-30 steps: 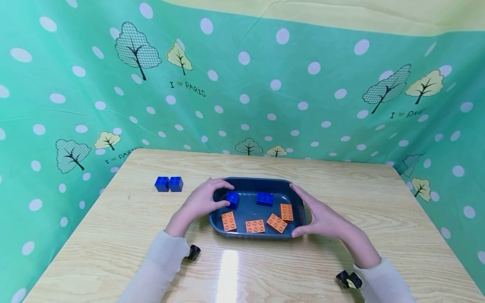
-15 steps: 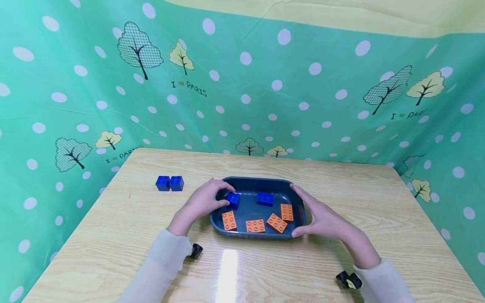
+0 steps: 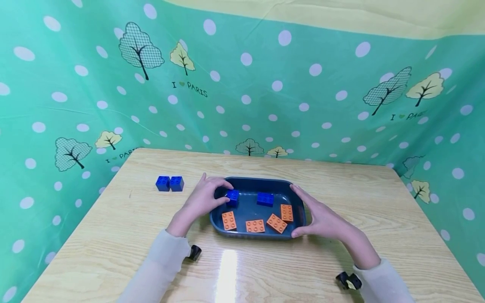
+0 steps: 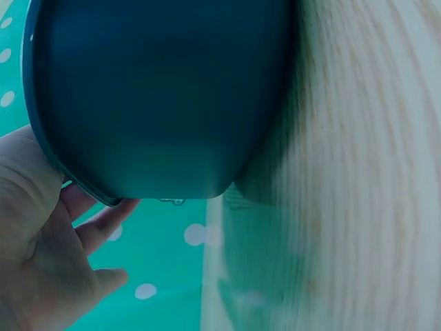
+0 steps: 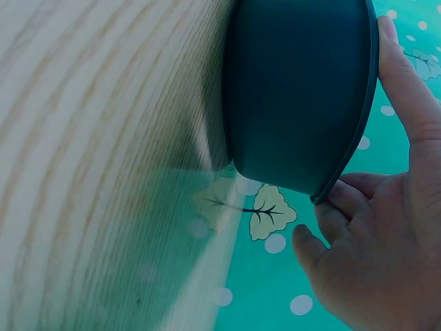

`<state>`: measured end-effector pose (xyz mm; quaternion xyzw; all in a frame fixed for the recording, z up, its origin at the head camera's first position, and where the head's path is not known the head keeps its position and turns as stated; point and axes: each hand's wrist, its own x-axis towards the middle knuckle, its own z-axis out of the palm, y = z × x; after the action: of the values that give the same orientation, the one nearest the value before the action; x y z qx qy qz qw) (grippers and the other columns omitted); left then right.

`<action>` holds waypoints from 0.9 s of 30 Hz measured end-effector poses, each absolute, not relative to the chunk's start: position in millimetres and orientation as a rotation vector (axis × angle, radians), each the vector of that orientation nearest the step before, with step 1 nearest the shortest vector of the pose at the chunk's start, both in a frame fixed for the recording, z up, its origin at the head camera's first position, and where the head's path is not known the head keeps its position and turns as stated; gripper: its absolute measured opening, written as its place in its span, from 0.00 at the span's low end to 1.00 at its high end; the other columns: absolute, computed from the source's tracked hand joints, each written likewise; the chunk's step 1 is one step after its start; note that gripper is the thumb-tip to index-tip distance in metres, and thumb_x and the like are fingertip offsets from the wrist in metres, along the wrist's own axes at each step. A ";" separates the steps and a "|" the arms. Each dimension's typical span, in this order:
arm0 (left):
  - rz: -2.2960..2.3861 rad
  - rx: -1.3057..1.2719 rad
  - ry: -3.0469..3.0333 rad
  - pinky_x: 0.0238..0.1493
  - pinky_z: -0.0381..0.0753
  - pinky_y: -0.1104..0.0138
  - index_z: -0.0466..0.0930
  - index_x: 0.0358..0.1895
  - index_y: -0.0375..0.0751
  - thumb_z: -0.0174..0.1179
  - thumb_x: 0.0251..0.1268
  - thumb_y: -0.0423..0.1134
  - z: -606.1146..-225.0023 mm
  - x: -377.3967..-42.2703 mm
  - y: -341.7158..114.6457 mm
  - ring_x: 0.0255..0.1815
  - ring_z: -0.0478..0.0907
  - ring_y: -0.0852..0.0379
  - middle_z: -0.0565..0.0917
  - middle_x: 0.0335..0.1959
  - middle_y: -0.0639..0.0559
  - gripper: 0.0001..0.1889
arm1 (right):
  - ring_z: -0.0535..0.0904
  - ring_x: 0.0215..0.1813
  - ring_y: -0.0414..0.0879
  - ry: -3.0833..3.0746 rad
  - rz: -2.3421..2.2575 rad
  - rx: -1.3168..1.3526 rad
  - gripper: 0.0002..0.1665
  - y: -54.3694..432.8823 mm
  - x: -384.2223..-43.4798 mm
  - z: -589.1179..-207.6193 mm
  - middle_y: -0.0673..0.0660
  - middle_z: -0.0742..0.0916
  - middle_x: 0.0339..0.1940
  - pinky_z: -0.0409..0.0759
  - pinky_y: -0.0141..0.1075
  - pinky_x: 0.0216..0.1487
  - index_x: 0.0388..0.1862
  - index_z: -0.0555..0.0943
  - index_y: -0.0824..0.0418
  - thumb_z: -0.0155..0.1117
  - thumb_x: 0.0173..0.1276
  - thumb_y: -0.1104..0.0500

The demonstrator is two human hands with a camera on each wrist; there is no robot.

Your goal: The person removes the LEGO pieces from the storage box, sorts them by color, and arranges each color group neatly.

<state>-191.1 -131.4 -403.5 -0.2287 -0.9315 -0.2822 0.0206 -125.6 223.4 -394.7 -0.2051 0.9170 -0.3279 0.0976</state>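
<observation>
A dark blue tray (image 3: 257, 236) with rounded ends sits on the table between both hands. Reaching over its left rim, my left hand (image 3: 201, 200) pinches a small blue toy brick (image 3: 233, 198) between thumb and fingers. My right hand (image 3: 322, 216) spans the tray's right end, its thumb at the front corner and its fingertips at the back rim. Another blue brick (image 3: 265, 199) lies inside, along with several orange bricks (image 3: 255, 226). In the left wrist view, the tray's outer wall (image 4: 158, 103) hides the brick from sight beside my left hand (image 4: 41, 234).
Two blue bricks (image 3: 169, 183) stand side by side on the wooden table (image 3: 341, 181), left of the tray. A green dotted curtain (image 3: 246, 80) hangs behind the table and at its sides. Black straps with small devices (image 3: 348, 280) are at both wrists.
The left hand and its pinched blue brick have shifted very slightly toward the back, and one finger of that hand now sticks up. The right hand and the tray stay put.
</observation>
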 end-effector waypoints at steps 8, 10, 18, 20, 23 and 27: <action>-0.968 -0.719 -2.831 0.83 0.43 0.43 0.83 0.50 0.46 0.72 0.58 0.38 -397.8 -191.8 -134.5 0.68 0.75 0.45 0.87 0.52 0.50 0.16 | 0.51 0.81 0.67 2.714 -0.978 -0.613 0.74 223.0 -125.5 -394.0 0.62 0.52 0.84 0.60 0.69 0.74 0.83 0.44 0.49 0.81 0.47 0.40; -0.990 -0.720 -2.822 0.83 0.46 0.46 0.83 0.51 0.45 0.72 0.59 0.37 -395.7 -192.0 -135.4 0.67 0.76 0.46 0.87 0.53 0.50 0.16 | 0.51 0.81 0.67 2.714 -0.978 -0.611 0.74 223.0 -125.6 -394.1 0.62 0.52 0.84 0.60 0.69 0.74 0.83 0.44 0.49 0.81 0.47 0.40; -1.068 -0.651 -2.841 0.73 0.70 0.48 0.82 0.54 0.46 0.69 0.63 0.38 -389.0 -191.7 -138.3 0.67 0.76 0.45 0.85 0.56 0.49 0.16 | 0.50 0.81 0.67 2.711 -0.982 -0.603 0.74 222.3 -125.4 -393.9 0.63 0.52 0.84 0.59 0.69 0.74 0.83 0.44 0.50 0.82 0.48 0.42; -1.079 -0.652 -2.835 0.70 0.75 0.49 0.82 0.55 0.45 0.69 0.64 0.38 -387.9 -191.7 -139.4 0.64 0.78 0.46 0.85 0.56 0.49 0.17 | 0.50 0.81 0.67 2.713 -0.977 -0.603 0.74 222.0 -125.3 -394.0 0.63 0.52 0.84 0.59 0.69 0.73 0.83 0.44 0.50 0.82 0.48 0.41; -1.088 -0.650 -2.815 0.69 0.76 0.49 0.82 0.55 0.45 0.69 0.64 0.38 -385.9 -191.9 -141.6 0.63 0.78 0.46 0.85 0.55 0.49 0.17 | 0.51 0.81 0.68 2.719 -0.969 -0.610 0.74 221.8 -125.4 -394.3 0.64 0.52 0.83 0.60 0.69 0.73 0.83 0.43 0.50 0.81 0.48 0.41; -1.095 -0.642 -2.799 0.67 0.77 0.50 0.82 0.55 0.45 0.69 0.63 0.38 -383.3 -192.6 -145.6 0.63 0.79 0.46 0.85 0.55 0.49 0.17 | 0.51 0.81 0.68 2.720 -0.973 -0.619 0.73 221.9 -125.1 -393.9 0.64 0.52 0.83 0.60 0.69 0.73 0.83 0.43 0.50 0.82 0.49 0.42</action>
<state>-192.6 -145.6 -383.3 -0.2089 -0.9102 -0.3560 0.0343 -125.1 221.9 -393.9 -0.2086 0.9166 -0.3279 0.0935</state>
